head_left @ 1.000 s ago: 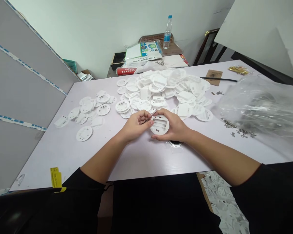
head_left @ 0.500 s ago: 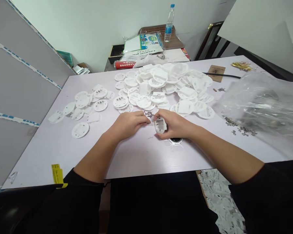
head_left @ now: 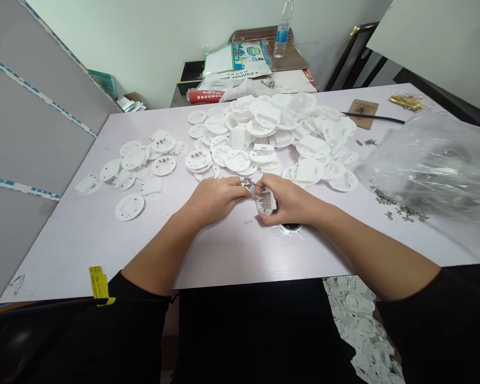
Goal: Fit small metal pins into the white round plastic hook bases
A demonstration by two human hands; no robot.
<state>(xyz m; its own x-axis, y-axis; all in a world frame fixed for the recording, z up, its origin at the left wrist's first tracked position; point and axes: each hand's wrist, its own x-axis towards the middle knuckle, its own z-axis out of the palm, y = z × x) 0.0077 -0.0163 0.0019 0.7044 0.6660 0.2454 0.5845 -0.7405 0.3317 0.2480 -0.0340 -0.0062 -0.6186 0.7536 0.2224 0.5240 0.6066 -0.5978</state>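
My right hand point(head_left: 290, 201) grips a round white plastic disc point(head_left: 266, 202) tilted on edge, its battery slots facing left. My left hand point(head_left: 216, 198) is closed in a pinch, pressing a small metal piece point(head_left: 253, 197) against the disc's left side. Both hands hover just above the white table point(head_left: 84, 240) near its middle. A little heap of small metal contacts point(head_left: 246, 183) lies right behind my fingers. The big pile of white discs point(head_left: 272, 138) spreads behind the hands.
A smaller group of white discs point(head_left: 140, 165) lies to the left. A clear plastic bag point(head_left: 436, 165) sits at the right with loose metal clips point(head_left: 400, 208) before it. A box of discs point(head_left: 364, 325) stands below the table edge. A water bottle point(head_left: 282, 32) stands on the far desk.
The disc has turned from lying face-up in my right hand to standing on edge. My left hand closed in against its left side. The view shifted slightly downward.
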